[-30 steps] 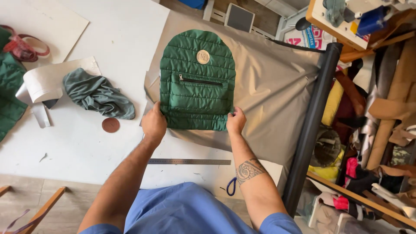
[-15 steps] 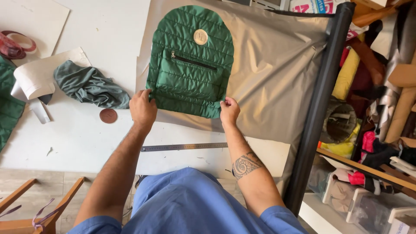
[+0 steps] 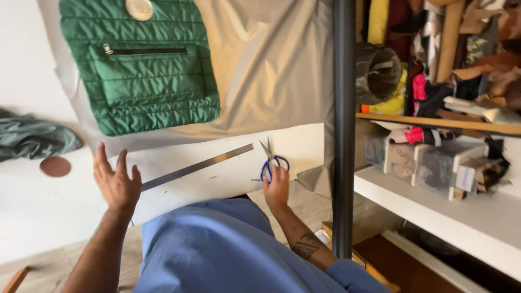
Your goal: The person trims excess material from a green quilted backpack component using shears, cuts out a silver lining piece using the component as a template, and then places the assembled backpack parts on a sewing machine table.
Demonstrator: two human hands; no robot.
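A green quilted backpack panel (image 3: 144, 76) with a zip pocket and a round patch lies on tan fabric (image 3: 266, 65) spread over the white table (image 3: 43, 211). My right hand (image 3: 277, 187) rests on the blue handles of a pair of scissors (image 3: 271, 160) near the table's front edge. My left hand (image 3: 115, 182) hovers open above the table, fingers spread, just left of a long metal ruler (image 3: 198, 166). Neither hand touches the green panel.
A dark fabric roll (image 3: 344, 125) runs along the table's right edge. Crumpled grey-green cloth (image 3: 32, 138) and a round brown disc (image 3: 55, 166) lie at the left. Shelves (image 3: 434, 206) at the right hold plastic boxes, fabric rolls and leather scraps.
Both hands have let go of the green panel's lower corners and drawn back. The right hand has moved onto the scissors, the left has lifted open. The view has swung right and closer.
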